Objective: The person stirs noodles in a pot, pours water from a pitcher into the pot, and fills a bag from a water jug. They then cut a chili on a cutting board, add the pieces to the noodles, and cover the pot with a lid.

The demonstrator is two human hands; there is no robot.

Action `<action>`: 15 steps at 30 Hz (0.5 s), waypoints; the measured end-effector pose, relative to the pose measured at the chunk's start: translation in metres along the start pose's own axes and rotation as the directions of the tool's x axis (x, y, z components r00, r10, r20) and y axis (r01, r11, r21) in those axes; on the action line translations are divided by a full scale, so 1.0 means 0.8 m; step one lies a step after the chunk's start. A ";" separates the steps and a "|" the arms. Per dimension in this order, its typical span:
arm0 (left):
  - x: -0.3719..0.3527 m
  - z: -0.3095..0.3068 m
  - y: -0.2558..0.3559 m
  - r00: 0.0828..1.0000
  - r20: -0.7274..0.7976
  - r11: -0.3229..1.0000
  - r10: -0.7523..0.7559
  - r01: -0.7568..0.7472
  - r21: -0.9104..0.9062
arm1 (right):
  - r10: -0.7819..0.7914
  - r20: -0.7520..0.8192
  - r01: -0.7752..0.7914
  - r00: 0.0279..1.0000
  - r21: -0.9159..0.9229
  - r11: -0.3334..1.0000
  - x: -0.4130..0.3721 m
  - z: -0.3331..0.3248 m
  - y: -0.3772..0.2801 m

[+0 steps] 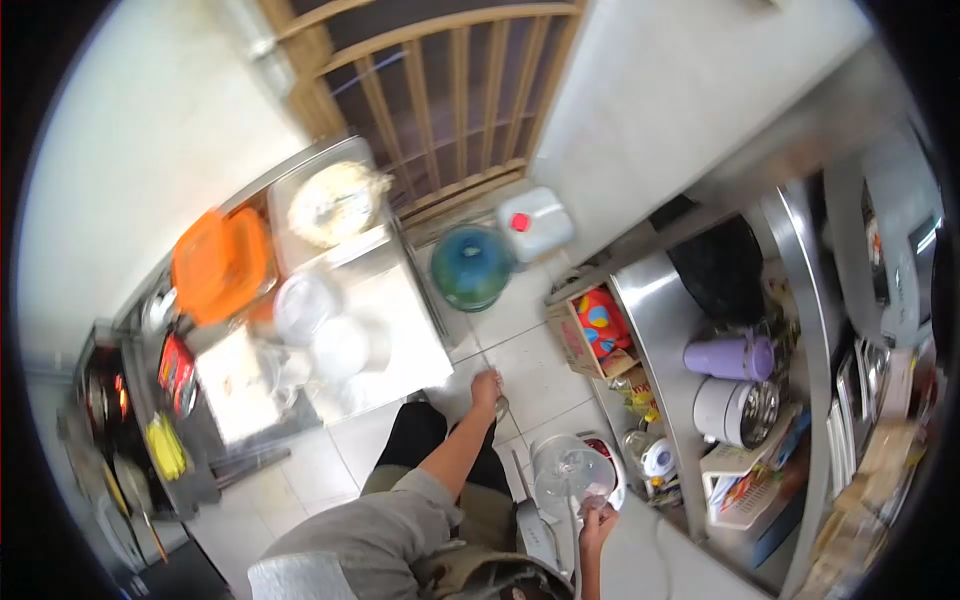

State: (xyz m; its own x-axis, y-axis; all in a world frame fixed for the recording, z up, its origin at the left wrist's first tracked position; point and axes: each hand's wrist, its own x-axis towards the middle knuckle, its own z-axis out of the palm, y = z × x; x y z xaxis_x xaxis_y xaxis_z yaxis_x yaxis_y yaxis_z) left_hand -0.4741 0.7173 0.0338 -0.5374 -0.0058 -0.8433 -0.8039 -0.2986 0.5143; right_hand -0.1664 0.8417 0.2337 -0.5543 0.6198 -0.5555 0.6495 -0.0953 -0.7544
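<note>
At the lower right, my right hand (598, 515) is closed at the rim of a clear round container (570, 475), which is over a white and red appliance (612, 470) low down. My left hand (487, 388) is in front of my legs, fingers curled together, above the tiled floor; a small shiny object (502, 408) shows by its wrist, and what the fingers hold is too small to tell.
At the left a metal table (400, 340) bears orange containers (215, 265), a white bowl (341, 347) and a tray. A green water bottle (470, 268) and white jug (536, 225) stand near a wooden gate (440, 100). Metal shelves (655, 300) at right hold a purple tumbler (730, 357).
</note>
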 end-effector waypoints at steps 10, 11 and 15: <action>-0.248 -0.409 0.117 0.702 0.052 0.366 0.710 -0.432 0.825 | -0.613 0.107 0.545 0.783 0.357 0.759 -0.014 0.095 -0.233; -0.262 -0.402 0.153 0.552 0.013 0.326 0.834 -0.510 0.796 | -0.597 0.134 0.509 0.791 0.397 0.764 -0.034 0.117 -0.262; -0.284 -0.355 0.258 0.350 -0.150 0.361 0.925 -0.685 0.633 | -0.582 0.200 0.462 0.788 0.432 0.774 -0.060 0.190 -0.306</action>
State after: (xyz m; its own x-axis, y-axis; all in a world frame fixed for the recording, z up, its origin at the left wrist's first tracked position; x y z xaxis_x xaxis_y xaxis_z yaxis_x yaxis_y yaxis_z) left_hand -0.4456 0.3864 0.2872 -0.8933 -0.4211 0.1574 -0.0837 0.4998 0.8621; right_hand -0.3778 0.7174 0.3916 -0.9190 0.3882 -0.0684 0.0215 -0.1240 -0.9921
